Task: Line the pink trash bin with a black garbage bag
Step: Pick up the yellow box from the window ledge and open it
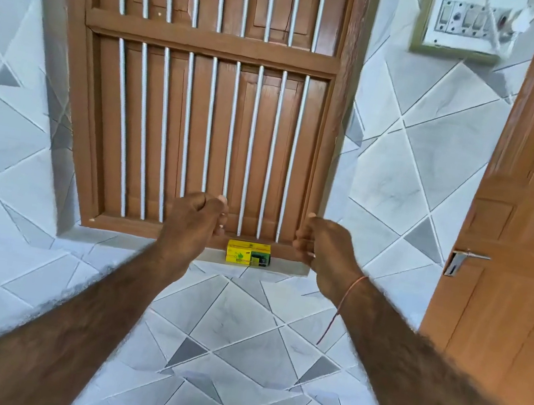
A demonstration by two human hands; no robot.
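At twelve o'clock, straight ahead: a barred wooden window shutter [205, 96], and on its sill [135, 242] a small yellow box [248, 253], green and black at its right end. Possibly the garbage-bag pack, by the look of it, though the print is too small to read. No pink bin and no loose black bag anywhere in view.

At eleven o'clock of the box, just beside it: left hand [195, 217], fingers [222, 200] curled into a loose fist, nothing visibly held. At one o'clock of the box, also close: right hand [323, 245], fingers curled likewise and apparently empty, a red thread [347, 295] round the wrist. At three o'clock: an open wooden door [516, 218] with a metal handle [461, 261]. At one o'clock, high up: a switch panel [472, 23].

Likely handling: box light, stiff, easy to pinch across its short sides. Bag inside probably thin, limp and slippery, prone to clinging shut; best taken at the open hem, rubbed apart, then spread over the bin's rim.
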